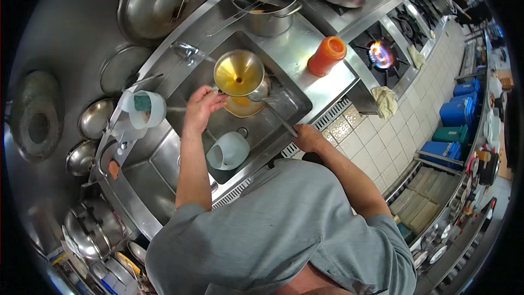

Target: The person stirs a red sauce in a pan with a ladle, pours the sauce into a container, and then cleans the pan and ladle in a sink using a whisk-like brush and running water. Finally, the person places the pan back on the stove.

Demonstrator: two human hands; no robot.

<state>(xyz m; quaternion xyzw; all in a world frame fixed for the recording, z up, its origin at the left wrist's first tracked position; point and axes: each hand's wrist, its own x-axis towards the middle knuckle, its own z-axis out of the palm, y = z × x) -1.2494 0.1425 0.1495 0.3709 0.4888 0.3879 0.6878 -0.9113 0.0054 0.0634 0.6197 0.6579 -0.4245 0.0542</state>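
My left hand (pixel 203 108) pinches the near rim of a metal funnel (pixel 250 65), held over the sink (pixel 297 104). Yellow liquid coats the inside of the funnel, around its dark centre hole. In my right hand (pixel 309 139) is the long handle of a ladle (pixel 281 118), whose bowl end lies partly hidden beside and below the funnel. Under both, a round vessel with yellowish contents (pixel 244 109) shows in part. A translucent white jug (pixel 228 150) lies tilted in the sink, close to my left forearm.
An orange-red container (pixel 327 55) stands on the steel counter by a lit gas burner (pixel 380 54). Behind the sink are a tap (pixel 185 50) and a large pot (pixel 273 22) with utensils across it. Another white jug (pixel 155 110) with a green pad sits left.
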